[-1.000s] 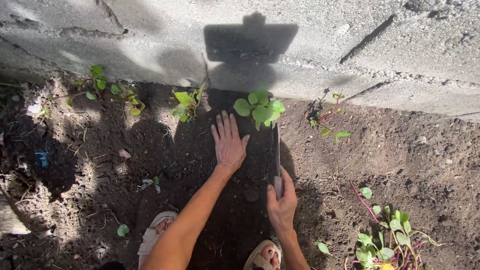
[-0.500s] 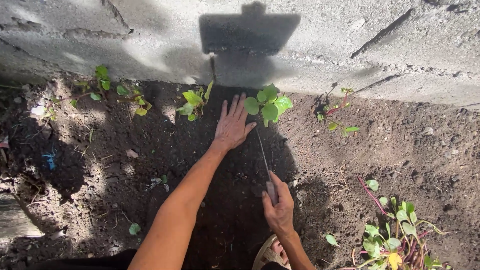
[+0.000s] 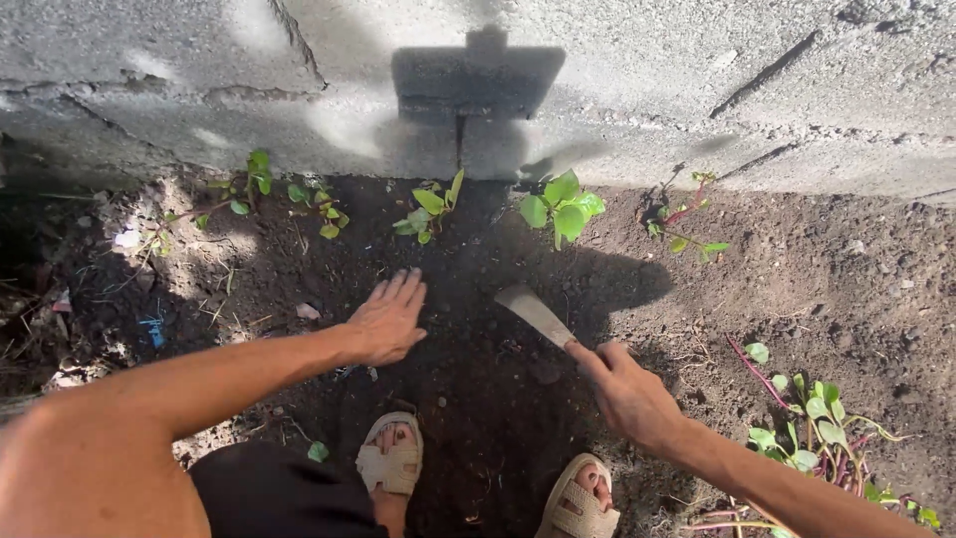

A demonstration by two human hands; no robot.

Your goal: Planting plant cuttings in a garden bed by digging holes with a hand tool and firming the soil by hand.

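A grey concrete wall (image 3: pixel 697 90) runs across the far side, beyond both hands. Dark loose soil (image 3: pixel 817 289) fills the bed from the wall base to the sandalled feet (image 3: pixel 393 463). A row of small green seedlings stands along the wall base: one (image 3: pixel 563 207) ahead of the right hand, another (image 3: pixel 430 209) ahead of the left hand, more farther left. A bundle of loose cuttings (image 3: pixel 812 438) lies just right of the right forearm, unplanted. The left hand (image 3: pixel 386 319) rests palm-down on the soil, fingers spread. The right hand (image 3: pixel 629 391) is closed around the handle of a flat-bladed tool (image 3: pixel 535 314), blade angled toward the soil between the hands. Judgement: planting is partly complete; the bundle remains.
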